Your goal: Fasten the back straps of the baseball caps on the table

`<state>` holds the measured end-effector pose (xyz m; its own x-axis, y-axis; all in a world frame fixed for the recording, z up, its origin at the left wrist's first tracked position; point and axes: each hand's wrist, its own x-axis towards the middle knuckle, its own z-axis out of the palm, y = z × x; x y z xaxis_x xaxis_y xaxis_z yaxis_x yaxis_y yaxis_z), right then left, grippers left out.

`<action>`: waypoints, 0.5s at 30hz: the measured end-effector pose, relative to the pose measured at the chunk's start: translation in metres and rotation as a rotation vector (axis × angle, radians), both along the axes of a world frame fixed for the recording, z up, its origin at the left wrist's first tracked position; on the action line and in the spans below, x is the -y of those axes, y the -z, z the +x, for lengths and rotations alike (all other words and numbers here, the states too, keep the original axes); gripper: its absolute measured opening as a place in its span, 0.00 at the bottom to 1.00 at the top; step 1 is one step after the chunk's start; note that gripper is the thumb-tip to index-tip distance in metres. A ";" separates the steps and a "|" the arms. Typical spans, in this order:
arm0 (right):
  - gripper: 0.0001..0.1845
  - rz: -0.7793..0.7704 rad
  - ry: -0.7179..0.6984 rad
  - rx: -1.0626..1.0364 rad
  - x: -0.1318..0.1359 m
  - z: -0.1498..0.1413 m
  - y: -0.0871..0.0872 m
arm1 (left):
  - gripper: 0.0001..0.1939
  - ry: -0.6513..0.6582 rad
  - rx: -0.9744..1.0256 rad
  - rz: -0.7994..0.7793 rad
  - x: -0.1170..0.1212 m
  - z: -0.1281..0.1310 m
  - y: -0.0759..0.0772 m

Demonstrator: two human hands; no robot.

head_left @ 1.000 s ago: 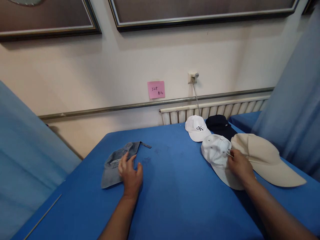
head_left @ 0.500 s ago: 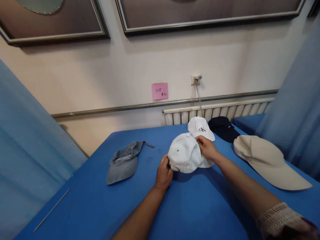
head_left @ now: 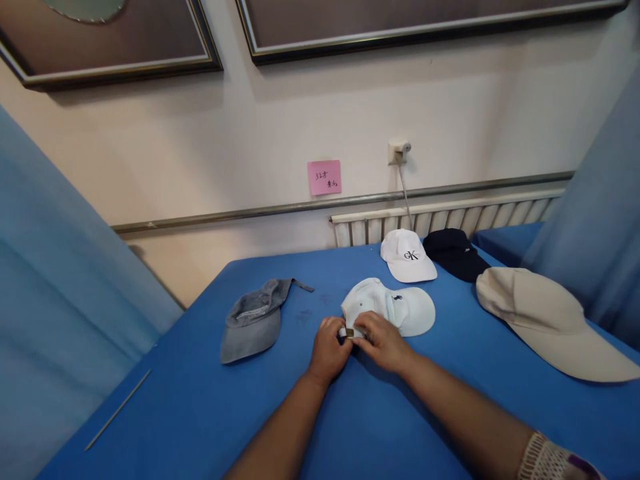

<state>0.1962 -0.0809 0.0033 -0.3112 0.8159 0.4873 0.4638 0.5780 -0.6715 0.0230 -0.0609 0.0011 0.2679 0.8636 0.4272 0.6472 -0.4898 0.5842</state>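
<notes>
Pale mint fabric cap [head_left: 387,303] has moved from beside the long-brimmed beige cap [head_left: 547,317] to the middle of the blue-covered tabletop [head_left: 200,400]. Left hand [head_left: 330,348] and right hand [head_left: 384,339] pinch its rear strap. Caps: five, counting faded grey [head_left: 253,325], white [head_left: 406,257], navy [head_left: 454,253]. One thin stick [head_left: 118,410], left edge. Open room: front.

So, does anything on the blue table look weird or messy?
A little. The grey cap has its strap poking out loose, as if undone. A thin stick lies alone near the left edge of the blue table, and dark smudges spot it beside the cap.
</notes>
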 end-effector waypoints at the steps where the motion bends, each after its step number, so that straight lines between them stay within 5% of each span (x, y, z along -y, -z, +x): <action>1: 0.10 -0.012 0.001 0.010 -0.002 0.003 0.004 | 0.02 -0.007 0.018 -0.021 0.000 -0.001 0.000; 15: 0.04 -0.156 0.021 -0.100 -0.003 0.012 0.014 | 0.09 0.094 0.035 -0.150 0.017 -0.003 -0.012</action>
<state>0.2079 -0.0779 -0.0107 -0.2498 0.8897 0.3820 0.4008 0.4542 -0.7956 0.0199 -0.0776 0.0136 0.3377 0.8900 0.3064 0.5807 -0.4532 0.6764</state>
